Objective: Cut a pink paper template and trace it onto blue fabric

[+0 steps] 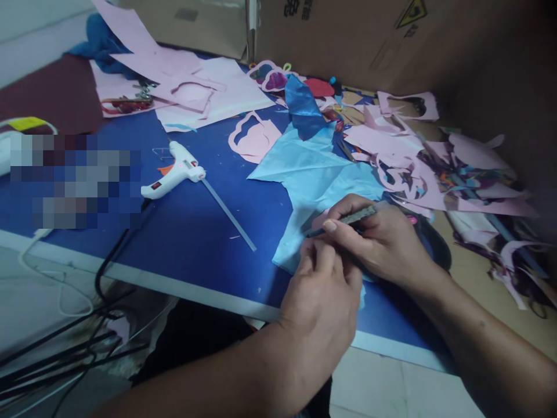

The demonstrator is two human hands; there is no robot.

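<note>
My right hand (pixel 378 244) is closed round a thin grey tool (pixel 357 217), maybe a craft knife, whose tip points left onto a light blue sheet (pixel 313 174) lying on the blue table (pixel 195 220). My left hand (pixel 319 296) rests on the near corner of that sheet, fingers curled down and pressing on it right beside the tool's tip. A small pink piece shows under the sheet near my fingers.
A white glue gun (pixel 176 171) with a glue stick lies left of the sheet, its black cable running off the table's edge. Pink paper cut-outs (pixel 204 93) and scraps (pixel 435 168) cover the back and right. Cardboard boxes (pixel 348 35) stand behind. Cables hang at lower left.
</note>
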